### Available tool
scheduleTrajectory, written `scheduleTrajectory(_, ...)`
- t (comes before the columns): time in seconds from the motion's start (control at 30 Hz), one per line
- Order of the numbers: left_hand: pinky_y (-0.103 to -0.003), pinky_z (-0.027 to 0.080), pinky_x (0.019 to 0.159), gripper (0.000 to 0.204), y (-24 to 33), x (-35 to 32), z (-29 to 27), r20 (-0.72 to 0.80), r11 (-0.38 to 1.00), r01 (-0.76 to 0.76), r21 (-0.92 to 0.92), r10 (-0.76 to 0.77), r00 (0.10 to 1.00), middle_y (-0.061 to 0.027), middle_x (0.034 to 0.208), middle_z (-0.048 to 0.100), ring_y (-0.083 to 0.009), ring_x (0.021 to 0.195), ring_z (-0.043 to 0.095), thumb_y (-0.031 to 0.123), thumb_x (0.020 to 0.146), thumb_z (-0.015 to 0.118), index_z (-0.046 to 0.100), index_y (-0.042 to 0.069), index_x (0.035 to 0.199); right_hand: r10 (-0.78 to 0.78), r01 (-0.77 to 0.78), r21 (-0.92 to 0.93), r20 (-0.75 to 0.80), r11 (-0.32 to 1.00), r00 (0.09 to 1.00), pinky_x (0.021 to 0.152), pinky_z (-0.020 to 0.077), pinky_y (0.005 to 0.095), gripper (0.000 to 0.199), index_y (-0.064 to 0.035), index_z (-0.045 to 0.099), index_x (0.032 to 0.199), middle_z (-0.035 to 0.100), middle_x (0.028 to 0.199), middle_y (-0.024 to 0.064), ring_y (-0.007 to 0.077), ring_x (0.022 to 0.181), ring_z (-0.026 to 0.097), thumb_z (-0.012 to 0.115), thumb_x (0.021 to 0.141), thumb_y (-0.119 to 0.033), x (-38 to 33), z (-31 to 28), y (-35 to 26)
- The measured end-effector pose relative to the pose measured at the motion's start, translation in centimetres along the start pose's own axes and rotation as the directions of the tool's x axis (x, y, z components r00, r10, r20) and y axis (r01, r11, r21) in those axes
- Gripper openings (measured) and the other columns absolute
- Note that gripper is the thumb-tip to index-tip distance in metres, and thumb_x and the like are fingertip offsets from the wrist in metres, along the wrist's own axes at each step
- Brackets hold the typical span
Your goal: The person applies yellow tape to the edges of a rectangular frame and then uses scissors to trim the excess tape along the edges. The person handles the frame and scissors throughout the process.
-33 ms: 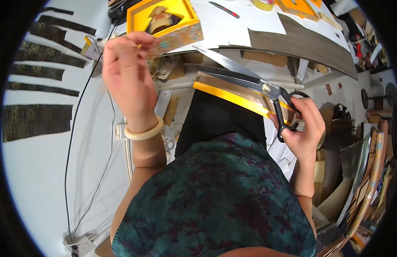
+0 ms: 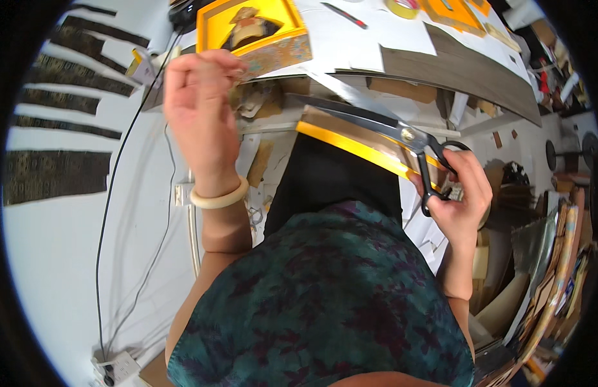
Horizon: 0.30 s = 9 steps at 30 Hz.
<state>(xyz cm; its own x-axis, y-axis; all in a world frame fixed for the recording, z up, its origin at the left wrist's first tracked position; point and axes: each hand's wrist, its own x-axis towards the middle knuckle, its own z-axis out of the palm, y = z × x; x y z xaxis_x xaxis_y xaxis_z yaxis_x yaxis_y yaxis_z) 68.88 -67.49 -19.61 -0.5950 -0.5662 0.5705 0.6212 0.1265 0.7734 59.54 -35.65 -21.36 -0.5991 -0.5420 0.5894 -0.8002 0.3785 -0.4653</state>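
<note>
**Mia:** Shiny grey metal! Those big steel scissors with black handles [image 2: 402,132] are in the middle right of the frame. Who holds them?

**Ben:** The right hand [image 2: 459,193] does. Its fingers are curled through the black loops, closed tight around them. The blades look almost shut.

**Mia:** Which way do they point?

**Ben:** The long blades run from the handles at the right up toward the upper middle of the frame. The tips point up and left. They lie along the flat board with a yellow stripe and a black cloth face [image 2: 350,155], just under them.

**Mia:** Are the scissors heavy?

**Ben:** I think so. They look big and hard, all metal. The loops are the safe place to hold. The blades look sharp, so keep fingers off them.

**Mia:** And the board?

**Ben:** It looks stiff and light, like card. I would hold it by its edge. Its long side slants down to the right.

**Mia:** What is the left hand [image 2: 199,109] doing?

**Ben:** It is up in the upper left of the frame, wearing a pale round bangle [image 2: 218,197]. Its fingers are bent in, pinching at the corner of a yellow picture frame box with a patterned side [image 2: 273,48]. I cannot tell how firmly it grips.

**Mia:** What else is there?

**Ben:** Dark patterned cloth strips [image 2: 54,174] lie on the white table [image 2: 60,258] at the left.
</note>
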Motion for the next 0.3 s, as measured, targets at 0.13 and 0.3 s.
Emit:
scheduleTrajectory(0.13, -0.031, 0.052, 0.082, 0.008, -0.9, -1.5, -1.6, -0.139, 0.969, 0.179, -0.169, -0.203, 0.969, -0.0096, 0.088, 0.062, -0.0157, 0.082, 0.060, -0.001, 0.096, 0.059, 0.052, 0.002, 0.097, 0.060, -0.059, 0.015, -0.039, 0.998, 0.997, 0.059, 0.0466, 0.0253, 0.046, 0.0008, 0.067, 0.102, 0.065, 0.089, 0.0092, 0.0158, 0.070, 0.062, 0.089, 0.063, -0.008, -0.3, 0.4, -0.2)
scheduleTrajectory(0.3, -0.033, 0.052, 0.089, 0.017, -1.0, -3.2, -5.3, -0.163, 0.962, 0.264, -0.067, -0.272, 0.948, -0.0076, 0.090, 0.062, -0.0166, 0.085, 0.060, 0.009, 0.098, 0.060, 0.054, 0.003, 0.112, 0.085, -0.085, 0.007, -0.029, 0.996, 0.996, 0.060, 0.0454, 0.0256, 0.050, -0.0002, 0.066, 0.106, 0.064, 0.089, 0.0080, 0.0177, 0.072, 0.060, 0.089, 0.062, -0.007, -0.4, 0.7, -0.2)
